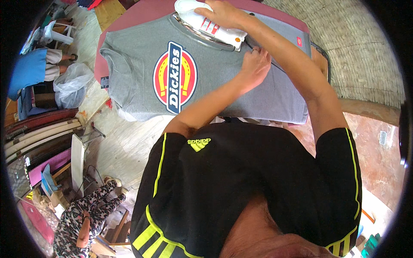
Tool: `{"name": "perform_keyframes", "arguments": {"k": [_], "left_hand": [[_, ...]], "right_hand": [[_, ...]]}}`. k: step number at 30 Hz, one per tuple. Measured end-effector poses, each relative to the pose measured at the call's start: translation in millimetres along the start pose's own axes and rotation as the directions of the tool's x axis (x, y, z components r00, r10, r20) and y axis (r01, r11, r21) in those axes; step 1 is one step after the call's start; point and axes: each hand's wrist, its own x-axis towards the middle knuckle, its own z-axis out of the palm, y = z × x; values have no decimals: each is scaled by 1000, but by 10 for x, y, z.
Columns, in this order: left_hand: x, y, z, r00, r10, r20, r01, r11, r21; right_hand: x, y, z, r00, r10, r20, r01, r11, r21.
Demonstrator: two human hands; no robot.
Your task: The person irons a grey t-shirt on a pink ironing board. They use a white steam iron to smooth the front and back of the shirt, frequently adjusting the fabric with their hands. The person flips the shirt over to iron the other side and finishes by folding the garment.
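A grey T-shirt (pixel 223 81) with a colourful printed logo lies spread on a maroon-covered ironing board. On its far part rests a white clothes iron (pixel 208 26) with a shiny metal base. My right hand (pixel 223 15) is wrapped round the iron's handle, with that arm reaching across from the right. Just behind the iron's rear end, my left hand (pixel 257 66) is closed over the shirt. The dark iron cord (pixel 277 65) runs by it and seems to pass through its fingers, though the fingertips are partly hidden.
The maroon board cover (pixel 100 64) shows past the shirt's edges. A woven wall (pixel 357 47) stands to the right. At left are a clear plastic bag (pixel 74 86), stacked boards (pixel 43 131) and a person in blue (pixel 30 69). Another person in patterned clothes (pixel 81 219) is at lower left.
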Motion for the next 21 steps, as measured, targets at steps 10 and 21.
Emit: {"name": "perform_keyframes", "arguments": {"k": [10,21], "left_hand": [[-186,632,228,806,475,-353,-590,693,-413],[-1170,-1037,-1385,954,136,266,94,710,-698]], "right_hand": [[-384,-105,-84,993,96,69,-99,995,29],[-1268,-53,-117,996,70,50,-76,990,122]]}}
